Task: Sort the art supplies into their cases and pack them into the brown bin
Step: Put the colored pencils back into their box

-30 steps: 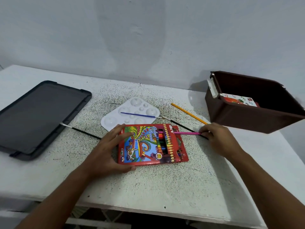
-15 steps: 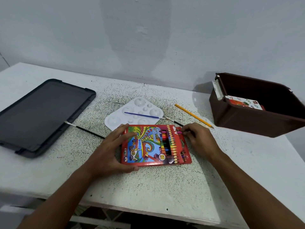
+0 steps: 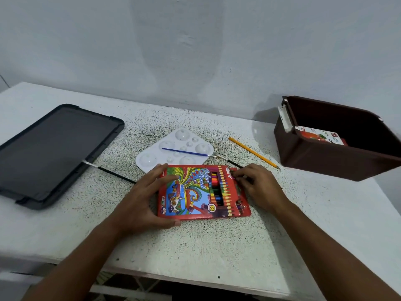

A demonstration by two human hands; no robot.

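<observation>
A red colour pencil box [image 3: 191,192] lies flat on the speckled white table [image 3: 217,246]. My left hand [image 3: 138,198] grips its left end, fingers on top and thumb at the near edge. My right hand [image 3: 260,185] has its curled fingertips at the box's right end, near the top corner; the pink pencil is hidden. The brown bin [image 3: 325,159] stands tilted at the right and holds a printed box [image 3: 319,135]. Loose on the table are a yellow pencil [image 3: 253,152], a blue brush [image 3: 184,152] on a white palette [image 3: 152,159], and a black brush [image 3: 112,173].
A dark grey flat case [image 3: 54,148] lies at the left, the black brush's tip resting on its edge. Another black brush [image 3: 235,164] lies behind the pencil box. A white piece [image 3: 285,118] sits on the bin's left wall. The table's near edge is close below my forearms.
My right hand has slid left along the pink pencil to the box's right end, and the pencil has gone out of sight. My left hand has stayed on the box.
</observation>
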